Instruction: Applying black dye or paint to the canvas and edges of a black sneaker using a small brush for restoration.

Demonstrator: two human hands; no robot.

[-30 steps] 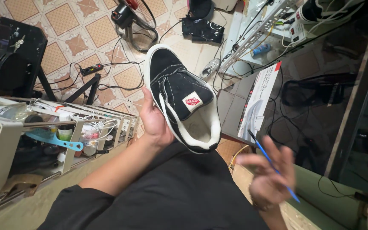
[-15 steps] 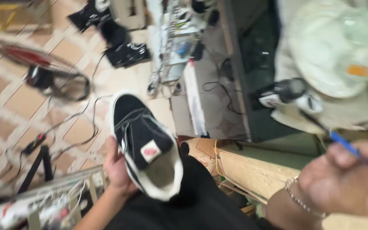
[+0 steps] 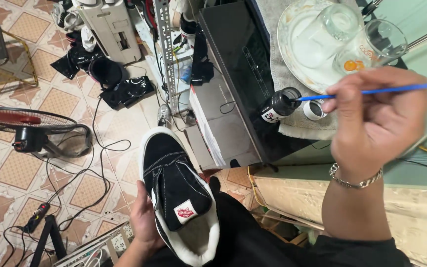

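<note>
Head view, looking down over the person's lap. A tiled floor (image 3: 6, 168) fills the left half; on it at far left lies a floor fan (image 3: 30, 129) with trailing cables. A dark cabinet (image 3: 238, 74) stands at far centre, carrying a plate (image 3: 292, 54) with two upturned glasses (image 3: 371, 44). Near centre, a black high-top sneaker (image 3: 176, 190) with a white sole and a red tongue label rests on the lap, toe pointing far. The left hand (image 3: 144, 222) is clamped around the sneaker's left side. The right hand (image 3: 376, 116), wearing a chain bracelet (image 3: 354, 178), is pinched shut on a thin blue paintbrush (image 3: 371, 91), whose tip sits in the mouth of a small black paint bottle (image 3: 280, 105) on the cabinet's right edge; its cap (image 3: 315, 110) lies just beside.
</note>
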